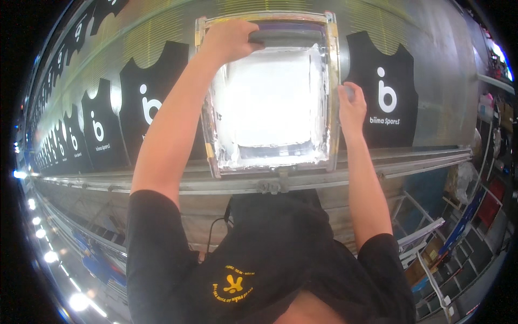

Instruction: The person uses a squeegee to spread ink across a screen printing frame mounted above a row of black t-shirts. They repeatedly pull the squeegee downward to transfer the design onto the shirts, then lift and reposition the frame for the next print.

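A screen printing frame (333, 70) lies on the long table in front of me, its mesh coated with white ink (270, 100). My left hand (231, 42) reaches over the frame's far left corner. Its fingers are closed on a dark grey squeegee (291, 39) lying across the far end of the mesh. At the frame's right side is my right hand (352, 108), its fingers curled against the outer edge. A black sleeveless shirt piece (399, 70) with a white print lies just right of that hand. Another black shirt piece (162, 67) is partly hidden behind my left forearm.
More printed black shirt pieces (97, 121) run in a row down the table to the left. A metal rail (421, 162) follows the table's near edge. Metal racks (426, 232) and boxes stand at the right, with lights (51, 256) at lower left.
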